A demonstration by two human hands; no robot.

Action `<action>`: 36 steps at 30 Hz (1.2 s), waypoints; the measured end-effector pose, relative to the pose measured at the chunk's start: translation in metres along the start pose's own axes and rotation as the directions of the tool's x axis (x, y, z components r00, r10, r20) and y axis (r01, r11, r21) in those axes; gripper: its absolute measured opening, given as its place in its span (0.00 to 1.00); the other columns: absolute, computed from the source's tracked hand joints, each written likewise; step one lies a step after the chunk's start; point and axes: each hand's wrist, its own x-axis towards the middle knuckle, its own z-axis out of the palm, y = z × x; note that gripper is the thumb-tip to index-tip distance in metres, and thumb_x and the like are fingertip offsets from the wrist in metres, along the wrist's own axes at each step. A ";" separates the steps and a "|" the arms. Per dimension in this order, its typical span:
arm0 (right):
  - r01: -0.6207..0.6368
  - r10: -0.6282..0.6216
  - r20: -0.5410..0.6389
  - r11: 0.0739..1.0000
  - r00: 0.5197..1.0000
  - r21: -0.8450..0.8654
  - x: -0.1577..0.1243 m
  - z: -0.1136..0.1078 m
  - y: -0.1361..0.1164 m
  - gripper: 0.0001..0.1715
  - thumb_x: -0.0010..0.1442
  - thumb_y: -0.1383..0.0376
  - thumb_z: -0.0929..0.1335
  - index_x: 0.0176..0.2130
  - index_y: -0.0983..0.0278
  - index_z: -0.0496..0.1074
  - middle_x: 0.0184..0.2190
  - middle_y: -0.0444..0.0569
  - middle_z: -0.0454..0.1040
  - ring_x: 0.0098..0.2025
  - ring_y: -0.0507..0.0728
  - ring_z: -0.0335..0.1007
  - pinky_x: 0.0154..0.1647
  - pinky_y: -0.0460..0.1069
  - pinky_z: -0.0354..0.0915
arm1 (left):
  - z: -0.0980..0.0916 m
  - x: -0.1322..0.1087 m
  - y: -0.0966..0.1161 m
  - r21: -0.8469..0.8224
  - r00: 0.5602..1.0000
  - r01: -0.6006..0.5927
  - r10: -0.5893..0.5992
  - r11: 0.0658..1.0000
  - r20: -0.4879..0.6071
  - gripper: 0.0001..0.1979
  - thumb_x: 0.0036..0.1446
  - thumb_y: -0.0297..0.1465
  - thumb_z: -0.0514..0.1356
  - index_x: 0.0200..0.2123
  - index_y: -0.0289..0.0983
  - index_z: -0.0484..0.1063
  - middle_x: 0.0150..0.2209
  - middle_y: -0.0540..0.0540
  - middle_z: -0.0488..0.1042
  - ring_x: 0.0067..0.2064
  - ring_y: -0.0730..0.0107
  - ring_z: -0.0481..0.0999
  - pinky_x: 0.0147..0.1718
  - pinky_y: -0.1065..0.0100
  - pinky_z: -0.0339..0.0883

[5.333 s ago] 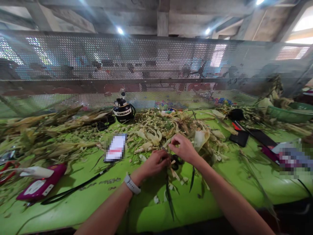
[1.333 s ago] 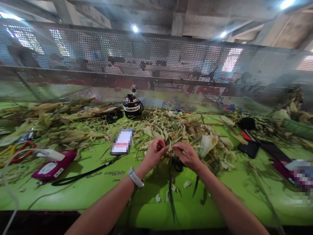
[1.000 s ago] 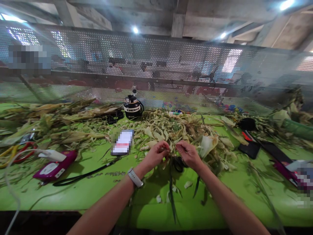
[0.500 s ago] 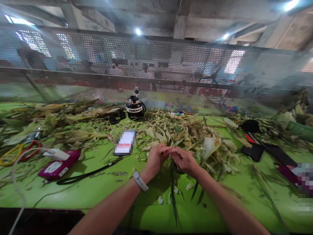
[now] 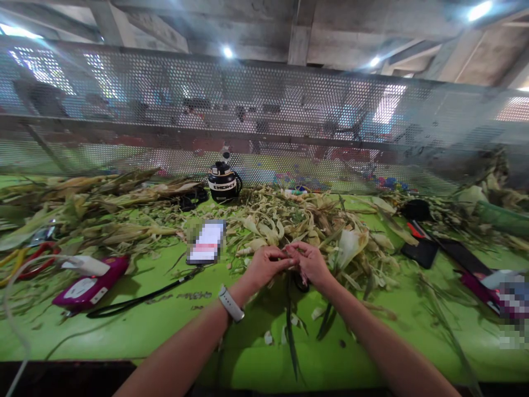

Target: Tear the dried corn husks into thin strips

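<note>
My left hand (image 5: pixel 264 266) and my right hand (image 5: pixel 311 263) meet above the green table (image 5: pixel 173 325), fingers pinched together on a thin green leaf strip (image 5: pixel 290 325) that hangs down toward me. Both hands are closed on it. A white band is on my left wrist. Black scissors (image 5: pixel 301 282) lie on the table just under my right hand, partly hidden. A heap of dried corn husks (image 5: pixel 306 223) lies right behind my hands.
A phone (image 5: pixel 205 242) lies left of my hands, with a black cord running to a magenta device (image 5: pixel 88 285). A black bottle (image 5: pixel 222 183) stands at the perforated metal screen (image 5: pixel 264 121). More husks are piled at left, red-handled scissors at the far left, dark flat items at right.
My hands came together from slightly apart and now pinch the leaf strip at one spot. The view shifted a little; the things on the table stayed where they were.
</note>
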 end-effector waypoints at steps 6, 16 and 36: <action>-0.005 0.006 -0.017 0.999 1.000 0.041 0.005 -0.005 0.001 0.19 0.48 0.51 0.70 0.31 0.64 0.70 0.10 0.36 0.63 0.05 0.46 0.52 0.03 0.42 0.46 | 0.002 -0.003 0.007 -0.255 0.981 0.180 -0.194 0.950 -0.031 0.11 0.36 0.36 0.69 0.21 0.34 0.75 0.23 0.51 0.71 0.26 0.76 0.65 0.27 0.73 0.58; 0.012 -0.029 -0.084 0.982 0.996 -0.186 0.008 -0.038 -0.017 0.19 0.50 0.51 0.68 0.22 0.65 0.71 0.08 0.35 0.51 0.10 0.45 0.43 0.11 0.44 0.39 | -0.017 0.006 0.008 -0.396 0.941 0.134 -0.241 0.909 -0.236 0.07 0.38 0.31 0.66 0.22 0.35 0.72 0.29 0.50 0.73 0.29 0.77 0.68 0.27 0.75 0.60; -0.016 0.003 0.023 0.815 1.000 0.579 0.012 -0.029 -0.012 0.21 0.49 0.58 0.71 0.21 0.61 0.54 0.14 0.35 0.54 0.17 0.47 0.53 0.24 0.45 0.62 | -0.006 0.000 0.008 -0.514 0.940 0.339 -0.310 0.788 0.146 0.18 0.43 0.37 0.64 0.22 0.37 0.55 0.16 0.59 0.54 0.16 0.85 0.50 0.15 0.79 0.40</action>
